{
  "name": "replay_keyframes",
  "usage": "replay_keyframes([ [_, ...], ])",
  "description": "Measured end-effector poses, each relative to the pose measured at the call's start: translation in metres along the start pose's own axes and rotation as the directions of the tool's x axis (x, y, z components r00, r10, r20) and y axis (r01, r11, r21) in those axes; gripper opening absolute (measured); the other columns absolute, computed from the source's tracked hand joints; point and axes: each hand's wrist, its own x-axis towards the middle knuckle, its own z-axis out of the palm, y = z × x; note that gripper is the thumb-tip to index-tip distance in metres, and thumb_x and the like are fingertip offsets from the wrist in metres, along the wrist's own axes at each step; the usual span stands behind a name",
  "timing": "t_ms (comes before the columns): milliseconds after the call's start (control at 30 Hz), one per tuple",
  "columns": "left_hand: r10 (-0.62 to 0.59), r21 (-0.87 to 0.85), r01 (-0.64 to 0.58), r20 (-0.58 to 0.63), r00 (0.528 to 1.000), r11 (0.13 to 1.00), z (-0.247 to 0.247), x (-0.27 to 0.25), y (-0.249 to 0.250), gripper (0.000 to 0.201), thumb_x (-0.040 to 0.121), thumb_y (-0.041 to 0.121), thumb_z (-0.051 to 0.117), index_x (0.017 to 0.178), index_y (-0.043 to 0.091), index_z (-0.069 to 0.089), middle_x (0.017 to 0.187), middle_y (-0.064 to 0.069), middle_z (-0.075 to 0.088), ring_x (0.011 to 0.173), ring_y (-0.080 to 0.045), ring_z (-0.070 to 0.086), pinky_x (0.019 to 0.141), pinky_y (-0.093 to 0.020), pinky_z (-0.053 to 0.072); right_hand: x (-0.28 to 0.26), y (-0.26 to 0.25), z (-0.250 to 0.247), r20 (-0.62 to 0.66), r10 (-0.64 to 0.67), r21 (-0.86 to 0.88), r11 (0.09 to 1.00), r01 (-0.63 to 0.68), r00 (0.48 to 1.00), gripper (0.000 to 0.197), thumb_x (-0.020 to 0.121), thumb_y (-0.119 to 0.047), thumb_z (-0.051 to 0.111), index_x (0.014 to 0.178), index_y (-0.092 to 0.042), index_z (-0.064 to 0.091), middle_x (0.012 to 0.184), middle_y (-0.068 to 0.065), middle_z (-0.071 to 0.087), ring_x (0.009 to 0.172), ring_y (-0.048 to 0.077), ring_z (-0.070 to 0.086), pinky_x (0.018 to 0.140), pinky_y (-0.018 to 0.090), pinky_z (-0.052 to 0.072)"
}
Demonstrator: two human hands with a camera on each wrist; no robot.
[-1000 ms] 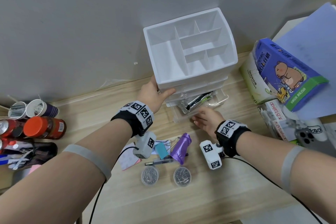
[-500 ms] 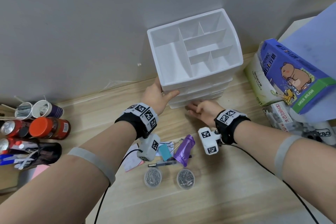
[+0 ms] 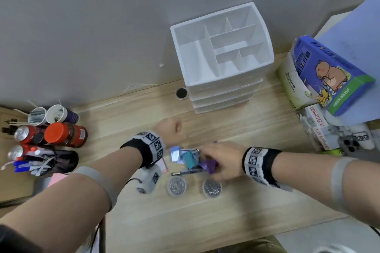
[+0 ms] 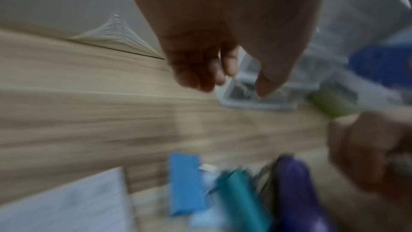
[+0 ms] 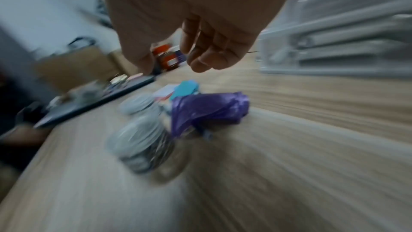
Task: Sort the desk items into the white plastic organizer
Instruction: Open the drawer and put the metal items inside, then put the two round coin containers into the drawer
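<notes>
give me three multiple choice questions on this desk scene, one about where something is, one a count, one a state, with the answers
1. Where does the purple bag lie?
A. in the organizer's top tray
B. on the desk, under the right hand
C. beside the red cans

2. How many round clear tubs of metal clips stand on the desk near the person?
A. one
B. two
C. four

3. What state are the drawers of the white organizer in?
A. all pushed in
B. bottom one pulled out
C. all removed

Answers:
1 B, the right hand hovers right above the bag on the desk.
2 B, one tub and a second stand side by side.
3 A, the drawer fronts sit flush in the head view.
</notes>
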Motion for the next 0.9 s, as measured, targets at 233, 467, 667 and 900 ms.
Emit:
replay_keyframes([
  [233, -0.223, 0.078, 0.212, 0.483, 0.847, 0.974, 0.035, -0.062, -0.03, 0.041, 0.076, 0.038, 0.077, 0.09, 0.019, 0.044, 0.069, -0.001, 0.067, 0.047, -0.02, 0.058, 0.047, -0.026, 0.046, 0.0, -0.023, 0.058, 0.272, -0.104, -0.305, 0.934, 0.189, 0.956, 0.073, 0.064, -0.039, 0.084, 0.117, -0.013, 0.041, 0.123, 0.013, 0.048, 0.104, 0.034, 0.05, 0.071, 0.045, 0.052],
  [467, -0.233, -0.055, 0.302, 0.513, 0.826, 0.952, 0.069, -0.08, -0.027, 0.024, 0.087, 0.024, 0.064, 0.099, 0.016, 0.045, 0.084, -0.012, 0.076, 0.054, -0.016, 0.065, 0.057, -0.023, 0.054, 0.013, -0.047, 0.08, 0.09, -0.025, -0.274, 0.961, 0.049, 0.996, 0.076, 0.073, -0.02, 0.073, 0.135, -0.009, 0.03, 0.126, 0.013, 0.045, 0.109, 0.033, 0.047, 0.066, 0.041, 0.046],
  [667, -0.199, -0.179, 0.379, 0.612, 0.765, 0.908, 0.075, -0.082, -0.037, 0.027, 0.085, -0.001, 0.07, 0.1, 0.009, 0.05, 0.1, -0.024, 0.074, 0.064, -0.015, 0.069, 0.088, -0.037, 0.062, 0.029, -0.062, 0.104, 0.111, 0.116, -0.265, 0.961, -0.083, 0.987, 0.066, 0.093, -0.007, 0.05, 0.149, -0.016, 0.016, 0.136, 0.02, 0.039, 0.119, 0.042, 0.041, 0.073, 0.051, 0.051],
  [900, -0.18, -0.196, 0.395, 0.655, 0.734, 0.897, 0.081, -0.081, -0.043, 0.072, 0.053, 0.021, 0.089, 0.116, 0.016, 0.055, 0.11, -0.014, 0.078, 0.106, -0.028, 0.076, 0.098, -0.043, 0.059, 0.014, -0.064, 0.099, 0.145, 0.152, -0.248, 0.962, -0.113, 0.978, 0.079, 0.092, -0.007, 0.051, 0.153, -0.029, 0.006, 0.134, 0.02, 0.039, 0.119, 0.043, 0.039, 0.075, 0.049, 0.05],
])
